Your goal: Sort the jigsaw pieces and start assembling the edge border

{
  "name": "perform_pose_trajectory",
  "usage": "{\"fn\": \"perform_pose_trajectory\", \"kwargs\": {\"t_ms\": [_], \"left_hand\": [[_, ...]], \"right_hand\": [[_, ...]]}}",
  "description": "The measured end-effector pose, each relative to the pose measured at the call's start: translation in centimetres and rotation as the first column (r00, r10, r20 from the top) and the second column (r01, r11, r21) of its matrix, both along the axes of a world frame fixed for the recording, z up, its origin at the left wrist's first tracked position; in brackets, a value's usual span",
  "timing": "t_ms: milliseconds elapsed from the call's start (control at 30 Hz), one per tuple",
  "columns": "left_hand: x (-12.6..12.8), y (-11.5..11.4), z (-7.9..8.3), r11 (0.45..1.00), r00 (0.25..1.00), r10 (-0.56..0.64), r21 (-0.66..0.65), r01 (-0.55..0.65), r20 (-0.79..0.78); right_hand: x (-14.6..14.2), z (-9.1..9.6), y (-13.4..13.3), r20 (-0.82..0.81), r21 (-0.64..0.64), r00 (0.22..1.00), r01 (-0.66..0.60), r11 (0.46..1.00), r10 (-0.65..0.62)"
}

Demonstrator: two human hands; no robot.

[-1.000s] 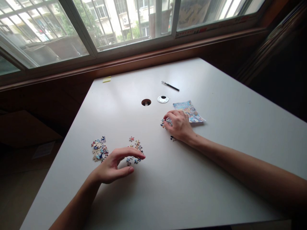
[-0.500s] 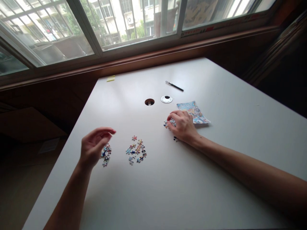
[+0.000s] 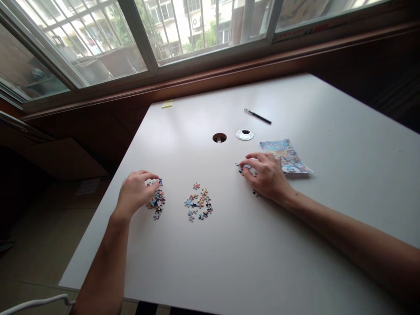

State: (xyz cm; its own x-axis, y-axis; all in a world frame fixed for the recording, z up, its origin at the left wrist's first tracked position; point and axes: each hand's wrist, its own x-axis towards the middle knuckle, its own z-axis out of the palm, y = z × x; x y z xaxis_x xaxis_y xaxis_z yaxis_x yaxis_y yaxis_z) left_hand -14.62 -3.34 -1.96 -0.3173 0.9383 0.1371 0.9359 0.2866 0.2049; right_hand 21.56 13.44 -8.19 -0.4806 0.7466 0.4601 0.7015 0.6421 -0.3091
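My left hand (image 3: 136, 190) reaches over the left pile of jigsaw puzzle pieces (image 3: 159, 199), its thumb and index finger apart at the pile's upper part. My right hand (image 3: 267, 173) rests low over a second group of puzzle pieces (image 3: 248, 167), with thumb and fingers curved and a gap between them. Part of that group is hidden beneath the hand. Between my hands lies a looser cluster of puzzle pieces (image 3: 201, 201), with a reddish piece (image 3: 196, 186) at its top. A colourful printed sheet (image 3: 288, 153) lies partly behind my right hand.
The white table (image 3: 223, 258) has a round cable hole (image 3: 219, 138) with a silver ring cover (image 3: 245, 134) beside it. A black pen (image 3: 258, 116) and a yellow sticky note (image 3: 167, 104) lie farther back. A barred window (image 3: 203, 26) is beyond the table.
My left hand has come down from above the left pile, its fingertips now at the pieces. My right hand stays over its group. The view has shifted, moving the scene rightward.
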Motion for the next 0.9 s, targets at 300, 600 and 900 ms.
{"fn": "perform_pose_trajectory", "kwargs": {"t_ms": [300,600,900], "left_hand": [[-0.1,0.0,-0.3,0.995,0.997,-0.032,-0.097,0.039,0.075],[-0.3,0.2,-0.7,0.994,0.993,-0.069,-0.076,0.077,0.097],[-0.8,0.3,-1.0,0.994,0.983,0.002,-0.112,0.019,0.182]], "right_hand": [[-0.1,0.2,0.0,0.043,-0.005,0.997,-0.068,0.998,0.068],[-0.1,0.3,0.0,0.055,-0.041,0.997,-0.056,0.998,0.058],[-0.1,0.2,0.0,0.073,-0.029,0.996,-0.045,0.999,0.047]]}}
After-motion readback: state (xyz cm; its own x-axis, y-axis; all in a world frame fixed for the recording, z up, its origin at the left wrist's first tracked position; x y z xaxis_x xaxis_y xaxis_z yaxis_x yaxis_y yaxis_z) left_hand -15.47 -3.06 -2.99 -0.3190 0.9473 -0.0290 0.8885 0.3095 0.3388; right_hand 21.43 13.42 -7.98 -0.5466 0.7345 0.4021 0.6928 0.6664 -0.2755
